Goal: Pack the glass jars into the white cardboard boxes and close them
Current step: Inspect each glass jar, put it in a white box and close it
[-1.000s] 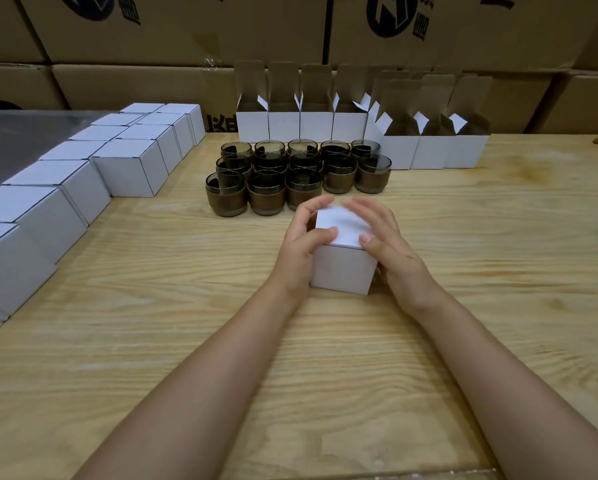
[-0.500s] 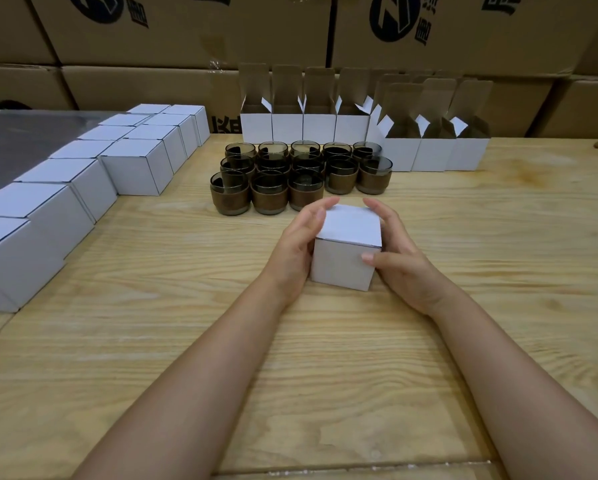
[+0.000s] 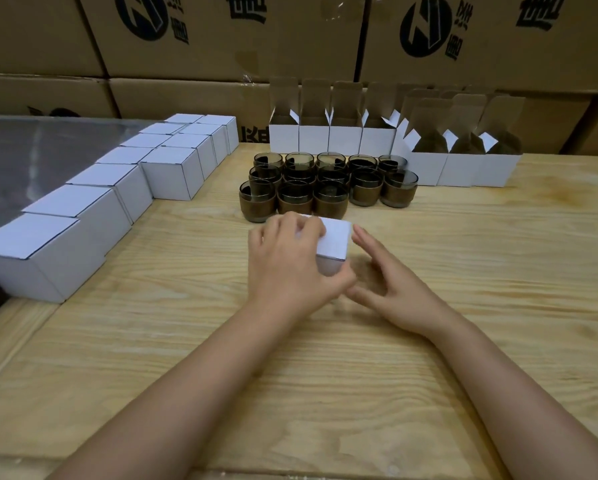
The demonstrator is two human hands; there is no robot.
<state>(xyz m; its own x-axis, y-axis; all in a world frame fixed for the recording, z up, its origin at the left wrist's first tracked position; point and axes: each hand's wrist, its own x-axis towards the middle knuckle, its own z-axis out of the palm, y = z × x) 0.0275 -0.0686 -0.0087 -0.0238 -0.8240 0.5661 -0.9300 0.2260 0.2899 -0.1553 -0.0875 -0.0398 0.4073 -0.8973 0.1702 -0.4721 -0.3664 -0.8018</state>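
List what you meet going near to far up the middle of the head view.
Left hand gripping the closed white box → cluster of glass jars → row of open white boxes → stacked brown cartons.

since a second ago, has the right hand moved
yes, the right hand has come off the white box, drawing back from the jars towards the person; it is open beside the box

Hidden: closed box (image 3: 337, 242) left half, behind left hand (image 3: 283, 268); blurred: right hand (image 3: 394, 296).
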